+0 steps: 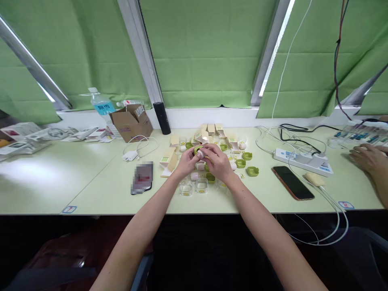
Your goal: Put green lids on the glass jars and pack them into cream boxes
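Note:
My left hand [186,162] and my right hand [218,161] meet over the middle of the table. Between them they grip a small green case [197,149], held just above the other pieces. A pale pink-white piece [201,154] is pinched against it by my right fingers. Around and below lie several green cases [252,171], clear plastic boxes [186,188] and pale pink rolls [194,176]. Small cream cartons [168,159] with green labels stand to the left and behind. My fingers hide part of what they hold.
To the right are a phone [293,183], a power strip [303,161] with cables and a cream charger [314,179]. Another person's hand [365,157] rests at the far right. A brown carton [131,123], black cylinder [161,118], bottle [101,104] and white adapter [130,155] stand left.

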Demonstrator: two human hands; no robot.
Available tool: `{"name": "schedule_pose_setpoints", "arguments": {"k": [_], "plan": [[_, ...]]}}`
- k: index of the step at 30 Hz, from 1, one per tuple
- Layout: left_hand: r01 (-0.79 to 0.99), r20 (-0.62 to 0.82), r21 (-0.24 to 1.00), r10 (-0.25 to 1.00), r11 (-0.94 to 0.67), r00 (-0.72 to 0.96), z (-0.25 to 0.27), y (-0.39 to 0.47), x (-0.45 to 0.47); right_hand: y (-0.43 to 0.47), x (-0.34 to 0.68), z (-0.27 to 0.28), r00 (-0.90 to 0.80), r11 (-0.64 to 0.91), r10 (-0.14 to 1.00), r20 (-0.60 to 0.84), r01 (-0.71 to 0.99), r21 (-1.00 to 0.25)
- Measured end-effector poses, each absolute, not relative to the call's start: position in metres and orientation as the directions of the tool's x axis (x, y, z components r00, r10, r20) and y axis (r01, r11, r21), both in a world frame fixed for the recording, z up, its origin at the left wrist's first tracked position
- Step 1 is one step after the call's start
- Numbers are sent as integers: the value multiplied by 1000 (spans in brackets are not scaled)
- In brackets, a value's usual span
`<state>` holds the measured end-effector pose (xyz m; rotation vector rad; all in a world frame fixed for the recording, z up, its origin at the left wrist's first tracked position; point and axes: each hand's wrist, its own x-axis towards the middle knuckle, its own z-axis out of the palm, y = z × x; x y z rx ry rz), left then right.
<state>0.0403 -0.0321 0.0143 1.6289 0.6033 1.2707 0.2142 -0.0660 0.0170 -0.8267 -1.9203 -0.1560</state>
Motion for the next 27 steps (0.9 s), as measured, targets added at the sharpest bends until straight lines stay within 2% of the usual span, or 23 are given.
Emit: {"name": "schedule_pose_setpoints", "arguments": {"k": [4,7,15,23,27], "plan": [[-145,489,872,813,-468,316,13,-33,43,-66,212,17,-274,759,435,858,624,-186],[-161,491,871,814,-464,311,15,-37,45,-66,212,16,-264,758,438,860,623,-195],[-254,462,886,780,-388,421,21,-46,47,-65,209,12,-224,763,426,876,609,-215],[-346,329,922,819,-173,469,18,-42,46,-67,203,10,-223,756,455,862,608,-242],[-387,311,914,829,-126,464,16,-41,45,-68,203,10,-219,773,433,874,589,-235]]}}
